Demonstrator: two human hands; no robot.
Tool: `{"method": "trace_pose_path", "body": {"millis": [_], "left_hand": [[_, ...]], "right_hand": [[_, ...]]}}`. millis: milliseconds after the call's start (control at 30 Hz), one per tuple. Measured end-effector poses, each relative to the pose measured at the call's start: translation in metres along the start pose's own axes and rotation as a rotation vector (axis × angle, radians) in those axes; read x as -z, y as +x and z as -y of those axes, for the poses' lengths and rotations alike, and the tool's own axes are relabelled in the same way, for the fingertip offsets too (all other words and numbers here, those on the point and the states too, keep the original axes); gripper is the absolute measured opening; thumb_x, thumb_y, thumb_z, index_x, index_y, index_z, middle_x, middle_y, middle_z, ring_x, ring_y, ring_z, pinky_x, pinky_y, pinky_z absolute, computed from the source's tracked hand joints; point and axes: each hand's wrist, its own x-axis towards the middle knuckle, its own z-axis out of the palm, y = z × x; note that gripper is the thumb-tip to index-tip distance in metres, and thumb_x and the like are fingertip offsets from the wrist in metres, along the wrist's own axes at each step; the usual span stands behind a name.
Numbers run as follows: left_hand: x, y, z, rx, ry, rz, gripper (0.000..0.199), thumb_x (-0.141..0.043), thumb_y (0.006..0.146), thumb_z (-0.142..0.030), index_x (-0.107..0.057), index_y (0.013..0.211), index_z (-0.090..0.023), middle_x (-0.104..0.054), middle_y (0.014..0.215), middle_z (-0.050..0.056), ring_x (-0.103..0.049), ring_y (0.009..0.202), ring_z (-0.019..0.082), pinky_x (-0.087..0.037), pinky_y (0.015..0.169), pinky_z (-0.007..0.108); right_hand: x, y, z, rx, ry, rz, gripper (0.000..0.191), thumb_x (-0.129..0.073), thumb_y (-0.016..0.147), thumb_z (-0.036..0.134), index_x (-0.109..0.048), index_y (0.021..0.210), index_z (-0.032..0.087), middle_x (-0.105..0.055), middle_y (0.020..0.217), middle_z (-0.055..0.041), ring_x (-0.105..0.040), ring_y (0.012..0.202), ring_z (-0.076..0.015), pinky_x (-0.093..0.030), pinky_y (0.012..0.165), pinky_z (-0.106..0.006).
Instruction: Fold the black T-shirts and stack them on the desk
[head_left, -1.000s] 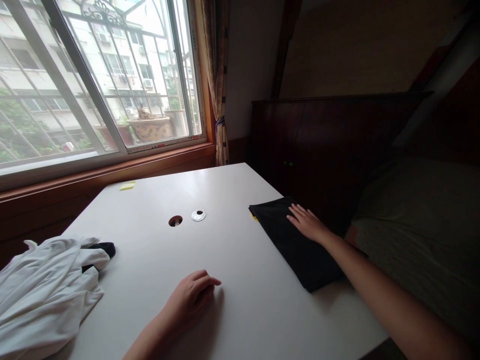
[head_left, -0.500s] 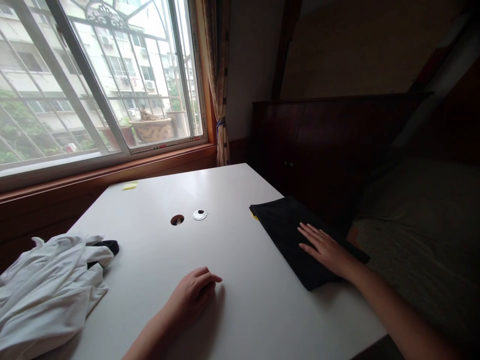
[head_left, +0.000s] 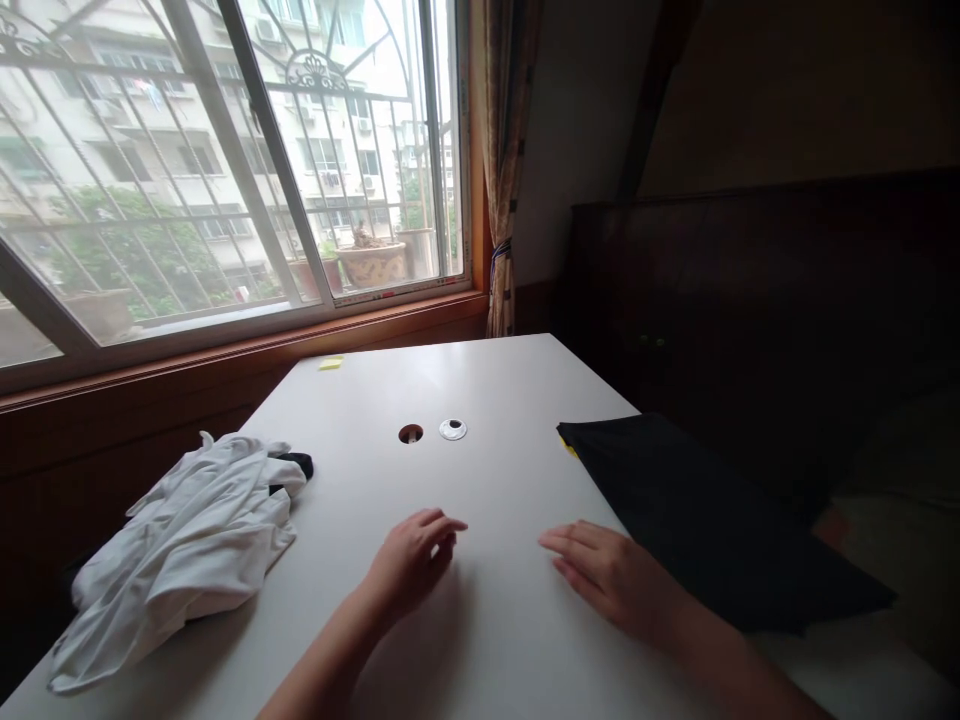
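Observation:
My left hand (head_left: 421, 552) hovers over the middle of the white table (head_left: 495, 480), fingers loosely bent and a little apart, with nothing in them. To its right, my right hand (head_left: 592, 570) has its fingers stretched out and holds nothing. A black folded cloth (head_left: 697, 510) lies flat along the table's right side, just beyond my right hand and apart from its fingers. Off to the left of my left hand is a rumpled heap of white cloth (head_left: 195, 540), with a dark piece (head_left: 298, 464) showing at its right edge.
A round hole (head_left: 410, 434) in the tabletop has a silver ring-shaped cover (head_left: 452, 430) beside it. Yellow sticky paper (head_left: 331, 363) is at the far left corner. A window (head_left: 360, 180) with bars, a tied curtain (head_left: 504, 260) and a dark cabinet (head_left: 735, 300) stand behind.
My right hand has come off the black cloth and moved left, closer to my left hand. My view has turned left, so more of the white heap shows.

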Motion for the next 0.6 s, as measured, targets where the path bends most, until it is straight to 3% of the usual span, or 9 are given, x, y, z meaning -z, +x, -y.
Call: {"method": "trace_pose_path", "body": {"millis": [200, 267, 333, 400, 467, 533, 600], "left_hand": [[0.087, -0.009, 0.047, 0.161, 0.458, -0.425, 0.031, -0.046, 0.097, -0.021, -0.065, 0.122, -0.023, -0.068, 0.104, 0.008, -0.061, 0.099, 0.026, -0.047, 0.095, 0.041], [0.116, -0.025, 0.067, 0.297, 0.626, -0.523, 0.035, -0.049, 0.097, -0.028, -0.062, 0.128, -0.019, -0.066, 0.115, 0.012, -0.058, 0.111, 0.031, -0.042, 0.103, 0.046], [0.14, -0.048, 0.086, 0.529, 0.766, -0.612, 0.043, -0.051, 0.095, -0.034, -0.057, 0.134, -0.018, -0.061, 0.127, 0.016, -0.052, 0.12, 0.036, -0.04, 0.104, 0.052], [0.156, -0.072, 0.103, 0.82, 0.845, -0.651, 0.054, -0.055, 0.092, -0.042, -0.053, 0.139, -0.017, -0.054, 0.138, 0.019, -0.045, 0.127, 0.043, -0.041, 0.1, 0.057], [0.166, -0.091, 0.116, 1.048, 0.837, -0.588, 0.061, -0.056, 0.09, -0.051, -0.051, 0.141, -0.017, -0.054, 0.138, 0.022, -0.046, 0.124, 0.047, -0.044, 0.094, 0.06], [0.172, -0.103, 0.126, 1.145, 0.826, -0.526, 0.063, -0.058, 0.088, -0.054, -0.054, 0.14, -0.019, -0.055, 0.134, 0.022, -0.05, 0.118, 0.048, -0.047, 0.088, 0.058], [0.174, -0.108, 0.132, 1.154, 0.817, -0.519, 0.06, -0.061, 0.086, -0.054, -0.057, 0.137, -0.023, -0.057, 0.128, 0.019, -0.056, 0.108, 0.044, -0.05, 0.081, 0.053]], "right_hand": [[-0.02, 0.012, 0.019, 0.022, 0.081, 0.079, 0.035, -0.052, 0.094, 0.015, -0.065, 0.124, 0.026, -0.067, 0.127, -0.0072, -0.061, 0.11, -0.0241, -0.05, 0.102, -0.046], [-0.022, 0.008, 0.018, 0.007, 0.102, 0.091, 0.036, -0.053, 0.094, 0.015, -0.064, 0.126, 0.028, -0.066, 0.129, -0.0067, -0.06, 0.113, -0.0246, -0.047, 0.105, -0.048], [-0.022, 0.004, 0.015, -0.006, 0.131, 0.092, 0.038, -0.053, 0.094, 0.015, -0.064, 0.127, 0.029, -0.066, 0.129, -0.0062, -0.059, 0.114, -0.0244, -0.046, 0.107, -0.048], [-0.022, 0.003, 0.013, -0.016, 0.166, 0.08, 0.039, -0.052, 0.093, 0.015, -0.064, 0.128, 0.03, -0.066, 0.127, -0.0061, -0.06, 0.113, -0.0235, -0.047, 0.107, -0.046], [-0.022, 0.004, 0.011, -0.021, 0.202, 0.065, 0.04, -0.051, 0.094, 0.015, -0.063, 0.129, 0.03, -0.066, 0.126, -0.006, -0.06, 0.112, -0.0224, -0.048, 0.105, -0.043], [-0.022, 0.005, 0.009, -0.021, 0.231, 0.056, 0.04, -0.051, 0.095, 0.015, -0.063, 0.13, 0.029, -0.066, 0.126, -0.0061, -0.06, 0.112, -0.0216, -0.05, 0.102, -0.039], [-0.023, 0.005, 0.008, -0.022, 0.247, 0.054, 0.039, -0.051, 0.096, 0.016, -0.063, 0.13, 0.029, -0.066, 0.126, -0.0063, -0.06, 0.113, -0.0213, -0.05, 0.102, -0.038]]}}
